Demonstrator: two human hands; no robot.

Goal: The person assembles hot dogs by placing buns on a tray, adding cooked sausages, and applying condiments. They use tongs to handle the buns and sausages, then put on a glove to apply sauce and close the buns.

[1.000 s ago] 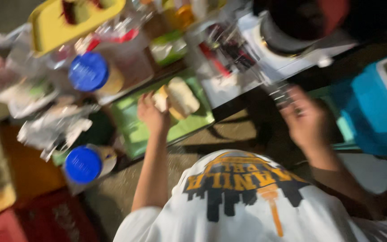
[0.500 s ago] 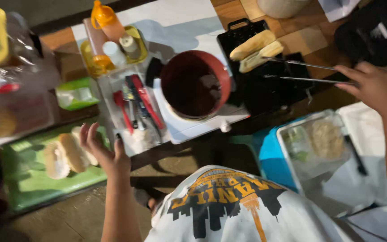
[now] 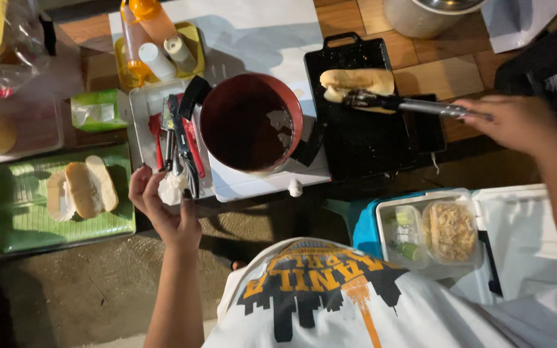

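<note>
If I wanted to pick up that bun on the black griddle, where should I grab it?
Probably take the bun across its middle, coming from above. It lies flat and lengthwise on the black griddle, so its long sides are open. The right hand already has tongs at its lower edge.

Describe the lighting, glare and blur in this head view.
Head view: sharp overall, lit from above; a bright glint on the liquid in the red pot; the white sheet is nearly blown out; the ground and left edge fall dim; slight blur on the tongs.
</note>
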